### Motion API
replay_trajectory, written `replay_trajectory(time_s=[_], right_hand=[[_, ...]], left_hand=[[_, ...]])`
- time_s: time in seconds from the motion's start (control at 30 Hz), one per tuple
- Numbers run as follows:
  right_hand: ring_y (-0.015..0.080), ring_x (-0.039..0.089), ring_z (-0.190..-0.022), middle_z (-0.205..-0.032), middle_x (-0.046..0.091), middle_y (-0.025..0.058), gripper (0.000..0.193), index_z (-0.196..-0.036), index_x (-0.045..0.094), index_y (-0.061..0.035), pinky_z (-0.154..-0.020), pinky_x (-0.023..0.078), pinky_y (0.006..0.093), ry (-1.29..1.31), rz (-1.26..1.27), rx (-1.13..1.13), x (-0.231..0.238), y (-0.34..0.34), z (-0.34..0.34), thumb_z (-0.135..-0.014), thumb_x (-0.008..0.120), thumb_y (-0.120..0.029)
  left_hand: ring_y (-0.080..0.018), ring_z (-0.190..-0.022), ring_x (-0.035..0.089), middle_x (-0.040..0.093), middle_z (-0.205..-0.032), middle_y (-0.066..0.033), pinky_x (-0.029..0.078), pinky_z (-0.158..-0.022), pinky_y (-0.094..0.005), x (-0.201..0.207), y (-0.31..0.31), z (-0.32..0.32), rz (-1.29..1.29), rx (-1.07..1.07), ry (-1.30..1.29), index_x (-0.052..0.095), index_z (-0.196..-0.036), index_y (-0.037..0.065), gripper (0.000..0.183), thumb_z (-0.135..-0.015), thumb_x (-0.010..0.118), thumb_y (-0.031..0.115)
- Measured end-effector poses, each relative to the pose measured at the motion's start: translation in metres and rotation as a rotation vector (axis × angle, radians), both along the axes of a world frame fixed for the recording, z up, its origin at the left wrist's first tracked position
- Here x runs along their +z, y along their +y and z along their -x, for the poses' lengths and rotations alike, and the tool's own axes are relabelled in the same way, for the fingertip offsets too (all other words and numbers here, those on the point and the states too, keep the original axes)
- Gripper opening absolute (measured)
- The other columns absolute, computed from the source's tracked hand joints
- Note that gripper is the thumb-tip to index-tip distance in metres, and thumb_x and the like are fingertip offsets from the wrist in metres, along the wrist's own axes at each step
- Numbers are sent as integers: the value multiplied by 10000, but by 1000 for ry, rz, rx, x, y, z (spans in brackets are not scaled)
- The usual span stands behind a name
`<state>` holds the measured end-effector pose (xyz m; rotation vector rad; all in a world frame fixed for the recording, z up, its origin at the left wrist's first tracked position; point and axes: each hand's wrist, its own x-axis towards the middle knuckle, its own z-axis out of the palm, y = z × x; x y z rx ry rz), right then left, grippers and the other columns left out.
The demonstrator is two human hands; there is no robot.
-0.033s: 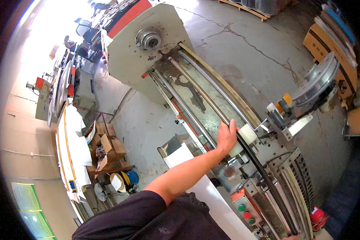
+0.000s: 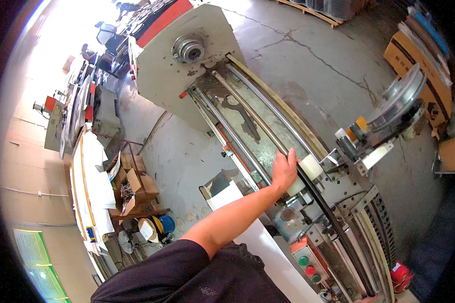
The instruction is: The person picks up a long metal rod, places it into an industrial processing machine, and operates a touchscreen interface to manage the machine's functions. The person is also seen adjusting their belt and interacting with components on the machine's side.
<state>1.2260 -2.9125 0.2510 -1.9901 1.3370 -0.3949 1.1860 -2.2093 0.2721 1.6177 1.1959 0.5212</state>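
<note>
A long metal machine (image 2: 247, 126) is seen from above, standing on a grey concrete floor (image 2: 308, 55). One bare hand (image 2: 284, 170) is stretched out over the machine. By the way the arm comes in, it is taken to be the left hand, but this cannot be told for sure. Its fingers are curled around a dark bar (image 2: 333, 214) that runs along the machine bed, just beside a white roller (image 2: 305, 174). The hand is closed on the bar, and the white roller is touched by it or sits right next to it. At the bottom edge of the picture, a small bit of another hand (image 2: 368, 299) is seen by the far end of the same bar; whether it is open or closed cannot be told.

The step in hand seems to be the placing or steadying of the dark bar in its track. For the next move, a firm hold would be needed, and the bar would have to be kept in line with the shiny rails (image 2: 247, 108). Care would be needed near the round wheel (image 2: 397, 98) on the side.

A box with coloured buttons (image 2: 308, 262) is fixed near the arm. Cardboard boxes (image 2: 134, 184) are piled well apart from the machine.
</note>
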Motion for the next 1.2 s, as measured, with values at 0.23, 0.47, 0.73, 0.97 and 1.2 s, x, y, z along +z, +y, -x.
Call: replay_trajectory(time_s=[0.23,0.47,0.73,0.97,1.2], right_hand=[[377,643,-1208,-1423,631,186,681,-1454,596,-36,-958,548,526,16,61,4,-12,63,5,-1066,489,-585],[386,642,-1214,-1426,627,199,695,-1449,601,-31,-969,545,534,21,45,15,-12,91,14,-1066,477,-596],[396,641,-1222,-1430,623,214,711,-1444,607,-25,-981,543,543,41,83,34,1,114,15,-1065,463,-608],[405,640,-1229,-1433,619,227,725,-1439,613,-20,-992,540,551,68,144,50,1,136,14,-1064,450,-619],[414,640,-1235,-1436,615,240,740,-1434,618,-15,-1002,538,560,103,187,66,3,150,15,-1064,438,-630]], left_hand=[[-494,-917,719,751,-897,-267,544,-838,-551,-23,110,-10,-88,51,24,607,-1020,-78,514,-1068,540,429],[-535,-1018,685,726,-1020,-335,518,-924,-579,-14,154,-2,-135,54,127,606,-1071,-94,600,-1057,511,498],[-538,-1004,685,721,-1014,-343,520,-918,-586,-10,156,-1,-113,20,141,610,-1053,-87,570,-1039,547,479],[-521,-926,700,732,-900,-306,528,-862,-585,-6,150,0,-118,57,92,597,-996,-71,523,-1042,573,449],[-487,-860,722,756,-806,-215,547,-810,-557,15,150,2,-104,82,65,591,-971,-47,477,-1049,580,424]])
